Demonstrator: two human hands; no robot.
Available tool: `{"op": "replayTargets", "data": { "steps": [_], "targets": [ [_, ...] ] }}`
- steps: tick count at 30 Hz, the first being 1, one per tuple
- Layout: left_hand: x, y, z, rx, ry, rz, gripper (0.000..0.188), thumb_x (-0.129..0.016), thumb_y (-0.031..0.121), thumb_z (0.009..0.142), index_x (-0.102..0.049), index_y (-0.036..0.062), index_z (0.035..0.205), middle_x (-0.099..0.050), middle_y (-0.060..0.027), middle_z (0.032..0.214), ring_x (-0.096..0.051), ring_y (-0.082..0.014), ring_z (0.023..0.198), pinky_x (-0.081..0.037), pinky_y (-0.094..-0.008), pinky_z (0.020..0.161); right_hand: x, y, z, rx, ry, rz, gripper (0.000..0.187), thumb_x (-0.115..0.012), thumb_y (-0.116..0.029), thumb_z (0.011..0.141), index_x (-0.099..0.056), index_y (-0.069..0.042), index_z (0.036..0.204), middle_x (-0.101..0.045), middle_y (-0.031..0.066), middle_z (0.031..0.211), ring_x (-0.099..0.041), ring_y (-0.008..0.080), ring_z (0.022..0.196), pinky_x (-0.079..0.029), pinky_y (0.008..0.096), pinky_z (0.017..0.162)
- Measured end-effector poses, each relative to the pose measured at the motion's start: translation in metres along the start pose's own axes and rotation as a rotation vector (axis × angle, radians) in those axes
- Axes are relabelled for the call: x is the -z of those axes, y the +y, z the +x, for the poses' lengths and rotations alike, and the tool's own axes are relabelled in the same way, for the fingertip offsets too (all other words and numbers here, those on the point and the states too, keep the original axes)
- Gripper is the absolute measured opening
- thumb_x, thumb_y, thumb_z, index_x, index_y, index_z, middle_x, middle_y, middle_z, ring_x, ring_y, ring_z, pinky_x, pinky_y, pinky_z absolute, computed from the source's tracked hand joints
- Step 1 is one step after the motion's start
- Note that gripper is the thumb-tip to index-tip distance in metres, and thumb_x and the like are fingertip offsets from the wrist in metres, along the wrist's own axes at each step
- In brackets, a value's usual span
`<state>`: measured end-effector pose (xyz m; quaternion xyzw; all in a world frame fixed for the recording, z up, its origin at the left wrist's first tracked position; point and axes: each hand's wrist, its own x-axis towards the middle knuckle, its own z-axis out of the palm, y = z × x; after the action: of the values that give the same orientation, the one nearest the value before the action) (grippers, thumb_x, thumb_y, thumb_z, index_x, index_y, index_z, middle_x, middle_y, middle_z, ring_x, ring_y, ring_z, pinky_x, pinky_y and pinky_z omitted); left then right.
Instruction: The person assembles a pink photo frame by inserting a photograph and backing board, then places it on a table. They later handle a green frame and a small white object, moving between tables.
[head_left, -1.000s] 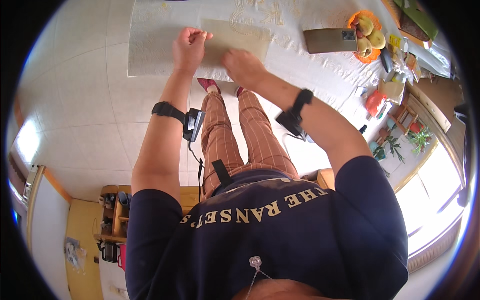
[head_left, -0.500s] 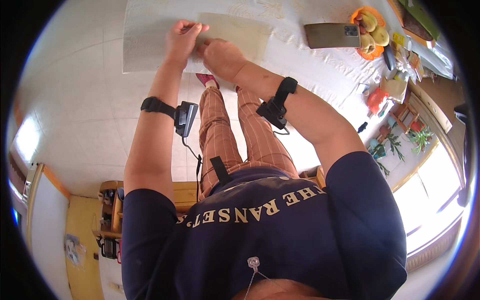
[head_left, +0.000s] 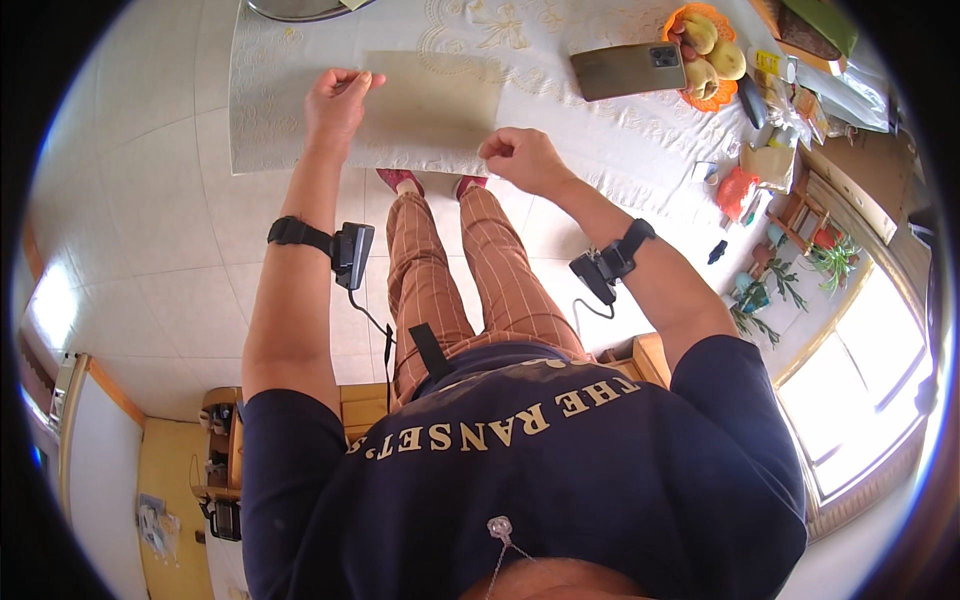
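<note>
A thin, greyish see-through sheet lies over the white patterned tablecloth near the table's front edge. At its left side is my left hand, closed in a pinch with thumb and forefinger together. My right hand hovers by the sheet's near right corner, its fingers curled in towards the thumb. Whatever either pinch holds is too small or too clear to make out, and I cannot tell whether the fingers grip the sheet.
Right of the sheet lies a phone, beside an orange basket of fruit. Packets and a red bag crowd the table's right side. A round metal tray shows at the far left. Black devices are strapped to both forearms.
My right hand has moved from beside the left hand across to the sheet's near right corner. The left hand stays by the sheet's left side. The whole view has shifted slightly.
</note>
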<state>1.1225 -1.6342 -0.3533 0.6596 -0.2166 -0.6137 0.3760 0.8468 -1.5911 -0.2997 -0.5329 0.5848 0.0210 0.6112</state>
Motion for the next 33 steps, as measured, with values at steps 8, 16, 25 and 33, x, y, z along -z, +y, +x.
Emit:
{"op": "replayTargets", "data": {
  "steps": [8,16,25,33],
  "targets": [
    [-0.017,0.017,-0.052,-0.069,-0.155,0.044,0.017,-0.059,0.014,0.092,-0.059,0.0036,0.105,-0.067,-0.0043,0.093,-0.047,-0.0045,0.061,-0.04,-0.0198,0.054,0.0,-0.012,-0.005,-0.096,-0.315,1.523,0.011,-0.055,-0.005,0.091,-0.061,-0.008,0.1,-0.065,0.0043,0.097,-0.063,0.0154,0.085,-0.053,0.0283,0.076],
    [-0.071,0.011,-0.115,-0.109,-0.325,0.075,0.019,-0.064,-0.001,0.086,-0.061,-0.0007,0.105,-0.066,-0.0053,0.094,-0.062,-0.0089,0.084,-0.051,-0.0223,0.071,-0.01,-0.014,-0.001,-0.058,-0.363,1.531,0.01,-0.056,-0.01,0.093,-0.06,-0.009,0.102,-0.064,0.0037,0.099,-0.062,0.0156,0.091,-0.052,0.031,0.085],
    [-0.084,-0.009,-0.11,-0.167,-0.099,0.252,0.011,-0.067,0.006,0.084,-0.064,-0.001,0.092,-0.067,-0.005,0.083,-0.061,-0.0097,0.075,-0.049,-0.0251,0.065,-0.01,-0.015,-0.003,-0.126,-0.137,1.341,0.014,-0.059,-0.007,0.092,-0.061,-0.005,0.106,-0.062,0.004,0.1,-0.062,0.0154,0.091,-0.053,0.0269,0.083],
    [-0.089,-0.005,-0.027,-0.813,-0.027,0.785,0.008,-0.067,0.004,0.077,-0.064,0.0053,0.084,-0.063,-0.0135,0.08,-0.061,-0.0307,0.075,-0.05,-0.0372,0.067,0.0,-0.007,0.022,0.225,0.368,0.211,0.02,-0.067,-0.009,0.084,-0.064,0.0,0.102,-0.068,0.008,0.09,-0.064,0.0144,0.081,-0.052,0.0278,0.073]
  ]
}}
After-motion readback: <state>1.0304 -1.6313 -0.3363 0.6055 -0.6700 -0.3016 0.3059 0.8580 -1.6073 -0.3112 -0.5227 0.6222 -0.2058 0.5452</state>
